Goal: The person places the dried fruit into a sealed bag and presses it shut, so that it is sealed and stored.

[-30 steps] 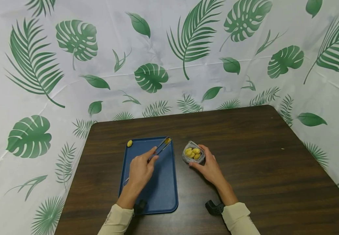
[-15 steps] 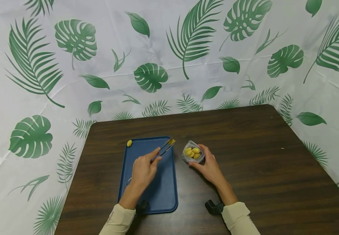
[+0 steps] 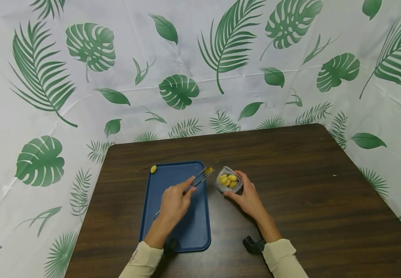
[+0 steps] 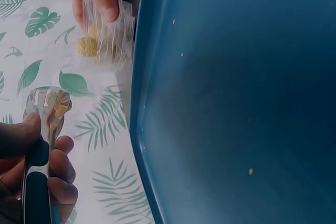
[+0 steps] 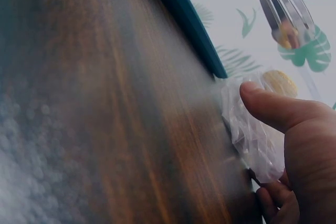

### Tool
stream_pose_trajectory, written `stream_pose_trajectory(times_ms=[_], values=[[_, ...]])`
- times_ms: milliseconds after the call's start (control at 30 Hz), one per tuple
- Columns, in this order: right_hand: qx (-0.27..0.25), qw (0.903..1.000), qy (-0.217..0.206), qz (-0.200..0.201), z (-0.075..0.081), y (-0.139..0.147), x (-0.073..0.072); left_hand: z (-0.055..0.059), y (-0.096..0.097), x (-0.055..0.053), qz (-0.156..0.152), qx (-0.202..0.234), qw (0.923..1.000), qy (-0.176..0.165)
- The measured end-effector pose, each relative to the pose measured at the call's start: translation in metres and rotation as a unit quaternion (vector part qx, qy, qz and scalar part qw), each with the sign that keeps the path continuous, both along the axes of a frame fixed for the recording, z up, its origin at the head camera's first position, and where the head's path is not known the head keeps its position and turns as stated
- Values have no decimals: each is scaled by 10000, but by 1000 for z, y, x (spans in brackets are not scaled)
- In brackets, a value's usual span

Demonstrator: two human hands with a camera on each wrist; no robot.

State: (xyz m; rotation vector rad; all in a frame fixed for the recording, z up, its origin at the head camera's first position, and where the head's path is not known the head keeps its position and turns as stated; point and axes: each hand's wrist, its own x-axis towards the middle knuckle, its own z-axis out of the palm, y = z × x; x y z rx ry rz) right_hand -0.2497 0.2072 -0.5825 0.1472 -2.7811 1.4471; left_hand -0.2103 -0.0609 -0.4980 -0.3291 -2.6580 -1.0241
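Note:
My left hand grips a pair of metal tongs with dark handle grips. Between the tong tips is a yellow, nut-sized piece, held over the far right edge of a blue tray. My right hand holds a clear plastic bag, thumb on one side and fingers on the other. The bag stands with its mouth open, and several yellow pieces show inside. The tong tips are a short way left of the bag, apart from it. Another yellow piece rests at the tray's far left corner.
The dark wooden table extends right of the bag, with a tiny yellow scrap on it. Small pale crumbs dot the tray. A leaf-printed white cloth hangs behind the table and at its sides.
My left hand has moved right, carrying the tongs and the yellow piece from above the tray toward the bag. The right hand and the bag have stayed in place.

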Motion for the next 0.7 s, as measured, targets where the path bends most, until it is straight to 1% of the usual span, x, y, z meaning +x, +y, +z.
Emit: stream_pose_trajectory(times_ms=[167, 367, 467, 600, 700], values=[[1, 10000, -44, -12, 1, 0, 0, -1, 4, 1, -63, -63, 10000, 21], [-22, 10000, -35, 10, 2, 0, 1, -4, 7, 1, -80, -209, 9995, 218], [-30, 10000, -38, 18, 2, 0, 1, -4, 9, 1, -118, -217, 9994, 250], [-27, 10000, -65, 18, 2, 0, 1, -3, 11, 1, -187, -221, 9994, 209], [-24, 10000, -53, 23, 1, 0, 0, -3, 13, 1, -242, -229, 9994, 86]])
